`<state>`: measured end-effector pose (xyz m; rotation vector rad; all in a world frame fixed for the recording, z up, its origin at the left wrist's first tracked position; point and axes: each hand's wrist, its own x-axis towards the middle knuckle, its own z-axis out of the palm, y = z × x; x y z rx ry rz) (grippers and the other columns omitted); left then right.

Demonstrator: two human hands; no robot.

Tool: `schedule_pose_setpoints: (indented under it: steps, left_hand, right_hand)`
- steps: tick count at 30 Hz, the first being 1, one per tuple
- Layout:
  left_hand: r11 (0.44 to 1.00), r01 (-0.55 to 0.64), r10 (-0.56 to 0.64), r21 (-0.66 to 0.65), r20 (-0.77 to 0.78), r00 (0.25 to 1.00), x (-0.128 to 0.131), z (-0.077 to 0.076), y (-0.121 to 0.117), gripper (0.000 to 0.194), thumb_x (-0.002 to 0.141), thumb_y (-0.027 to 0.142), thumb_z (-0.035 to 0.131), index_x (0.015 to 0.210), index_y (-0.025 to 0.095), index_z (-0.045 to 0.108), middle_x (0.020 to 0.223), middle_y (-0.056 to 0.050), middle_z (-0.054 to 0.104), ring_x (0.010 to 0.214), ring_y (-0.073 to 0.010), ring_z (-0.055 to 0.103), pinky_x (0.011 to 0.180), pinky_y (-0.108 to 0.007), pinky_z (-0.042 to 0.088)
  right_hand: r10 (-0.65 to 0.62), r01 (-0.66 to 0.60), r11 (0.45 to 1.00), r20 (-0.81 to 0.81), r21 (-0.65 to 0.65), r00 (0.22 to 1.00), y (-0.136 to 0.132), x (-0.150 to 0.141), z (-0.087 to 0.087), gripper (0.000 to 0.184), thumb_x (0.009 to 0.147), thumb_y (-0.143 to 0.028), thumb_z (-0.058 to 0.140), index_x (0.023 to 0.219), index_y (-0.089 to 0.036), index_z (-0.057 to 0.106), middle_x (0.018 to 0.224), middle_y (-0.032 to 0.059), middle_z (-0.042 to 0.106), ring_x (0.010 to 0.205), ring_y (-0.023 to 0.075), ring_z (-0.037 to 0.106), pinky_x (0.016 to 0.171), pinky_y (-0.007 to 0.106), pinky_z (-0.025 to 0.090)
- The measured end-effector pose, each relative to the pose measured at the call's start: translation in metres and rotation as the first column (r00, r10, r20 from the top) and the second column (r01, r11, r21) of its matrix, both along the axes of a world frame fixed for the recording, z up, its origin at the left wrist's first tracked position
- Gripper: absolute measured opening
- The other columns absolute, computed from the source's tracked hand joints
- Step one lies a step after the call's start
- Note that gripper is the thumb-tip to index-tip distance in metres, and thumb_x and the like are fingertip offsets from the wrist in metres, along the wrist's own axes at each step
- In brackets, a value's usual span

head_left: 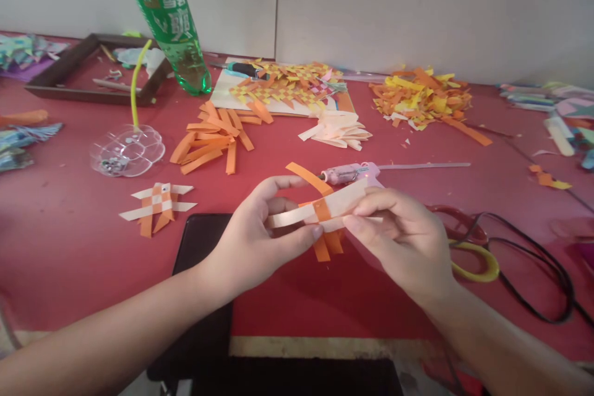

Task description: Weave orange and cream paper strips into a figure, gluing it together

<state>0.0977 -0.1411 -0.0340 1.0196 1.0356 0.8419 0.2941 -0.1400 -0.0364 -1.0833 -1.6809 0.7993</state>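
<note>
Above the red table point(69, 247), my left hand point(260, 235) and my right hand point(399, 238) pinch a small piece of woven paper strips point(325, 213) between them. It is made of pale peach and orange strips crossing each other, and one orange strip curls up behind it. My left fingers close on the left end of a peach strip. On the other side, my right thumb and fingers grip the right end. A finished woven piece point(158, 203) lies flat on the table to the left.
A pink glue gun point(352, 172) lies just behind my hands, scissors point(468, 247) and a black cable point(538, 272) to the right. Piles of orange strips point(211, 142), peach strips point(336, 129) and scraps point(420, 99) sit farther back. A green bottle point(171, 18), wooden frame point(93, 68) and black phone point(204, 241) are nearby.
</note>
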Motion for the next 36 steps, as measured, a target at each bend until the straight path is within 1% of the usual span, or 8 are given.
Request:
schedule_pose_setpoints:
  steps: [2, 7, 13, 18, 23, 29, 31, 36]
  left_hand:
    - [1.000, 0.006, -0.007, 0.016, 0.028, 1.000, 0.0005, 0.0003, 0.0016, 0.047, 0.077, 0.028, 0.075, 0.117, 0.027, 0.051, 0.081, 0.002, 0.070, 0.080, -0.0164, 0.072, 0.061, -0.017, 0.052]
    - [1.000, 0.001, -0.001, 0.003, 0.132, 0.991, 0.0035, 0.0016, 0.0041, 0.049, 0.073, 0.026, 0.079, 0.114, 0.027, 0.052, 0.090, -0.001, 0.075, 0.090, -0.0199, 0.072, 0.073, -0.022, 0.057]
    - [1.000, 0.012, -0.012, 0.001, 0.126, 0.992, 0.0026, 0.0009, 0.0034, 0.046, 0.074, 0.028, 0.078, 0.111, 0.027, 0.051, 0.090, -0.002, 0.076, 0.087, -0.0208, 0.073, 0.071, -0.024, 0.057]
    - [0.998, -0.003, -0.002, 0.059, 0.076, 0.997, 0.0009, -0.0010, 0.0024, 0.041, 0.075, 0.028, 0.077, 0.103, 0.026, 0.048, 0.081, 0.002, 0.071, 0.073, -0.0153, 0.071, 0.059, -0.019, 0.051]
    - [0.997, -0.035, 0.030, 0.069, 0.071, 0.997, 0.0017, 0.0001, 0.0014, 0.038, 0.074, 0.025, 0.077, 0.094, 0.025, 0.045, 0.077, 0.005, 0.066, 0.066, -0.0107, 0.067, 0.054, -0.015, 0.048]
    - [1.000, 0.002, -0.002, 0.028, 0.021, 1.000, 0.0023, 0.0001, 0.0033, 0.055, 0.072, 0.032, 0.079, 0.116, 0.030, 0.046, 0.080, 0.001, 0.072, 0.079, -0.0220, 0.072, 0.063, -0.027, 0.054]
    - [0.999, 0.005, -0.004, 0.038, -0.014, 1.000, 0.0016, -0.0006, 0.0038, 0.057, 0.072, 0.033, 0.079, 0.120, 0.030, 0.048, 0.077, 0.001, 0.072, 0.075, -0.0213, 0.072, 0.061, -0.026, 0.054]
    - [0.998, 0.014, -0.011, 0.060, -0.048, 0.999, -0.0004, 0.0001, 0.0036, 0.052, 0.072, 0.033, 0.079, 0.116, 0.028, 0.052, 0.063, 0.005, 0.065, 0.057, -0.0138, 0.065, 0.049, -0.019, 0.046]
  right_hand:
    - [-0.026, 0.026, 0.999, -0.003, -0.037, 1.000, -0.0009, -0.0012, 0.0005, 0.012, 0.082, -0.016, 0.065, 0.077, -0.023, 0.057, 0.067, -0.0045, 0.059, 0.056, 0.0076, 0.055, 0.047, 0.019, 0.046]
    - [-0.059, 0.058, 0.997, -0.025, -0.042, 0.998, -0.0025, -0.0034, 0.0004, 0.013, 0.081, -0.018, 0.068, 0.075, -0.023, 0.057, 0.065, -0.0044, 0.061, 0.054, 0.0082, 0.058, 0.047, 0.019, 0.047]
    - [-0.089, 0.089, 0.996, -0.042, -0.012, 0.995, -0.0032, -0.0039, 0.0006, 0.017, 0.078, -0.015, 0.069, 0.071, -0.023, 0.056, 0.062, -0.0053, 0.059, 0.051, 0.0075, 0.054, 0.045, 0.019, 0.046]
    - [-0.100, 0.095, 0.994, -0.070, -0.062, 0.993, -0.0047, -0.0037, -0.0014, 0.019, 0.077, -0.018, 0.071, 0.070, -0.023, 0.054, 0.062, -0.0046, 0.059, 0.051, 0.0080, 0.055, 0.046, 0.020, 0.049]
    - [-0.088, 0.071, 0.991, -0.149, -0.116, 0.985, -0.0059, -0.0054, -0.0004, 0.023, 0.077, -0.016, 0.070, 0.080, -0.026, 0.049, 0.062, -0.0074, 0.060, 0.052, 0.0083, 0.058, 0.048, 0.018, 0.051]
    - [-0.095, 0.073, 0.986, -0.142, -0.152, 0.985, -0.0079, -0.0074, -0.0012, 0.023, 0.079, -0.016, 0.069, 0.084, -0.025, 0.049, 0.065, -0.0068, 0.061, 0.052, 0.0075, 0.059, 0.046, 0.017, 0.050]
    - [-0.075, 0.052, 0.987, -0.144, -0.155, 0.987, -0.0087, -0.0083, -0.0019, 0.022, 0.079, -0.016, 0.069, 0.083, -0.025, 0.050, 0.065, -0.0066, 0.061, 0.053, 0.0075, 0.059, 0.045, 0.016, 0.049]
    - [-0.036, 0.010, 0.989, -0.175, -0.147, 0.984, -0.0094, -0.0094, -0.0030, 0.024, 0.080, -0.016, 0.069, 0.087, -0.026, 0.048, 0.068, -0.0068, 0.064, 0.055, 0.0084, 0.061, 0.050, 0.018, 0.052]
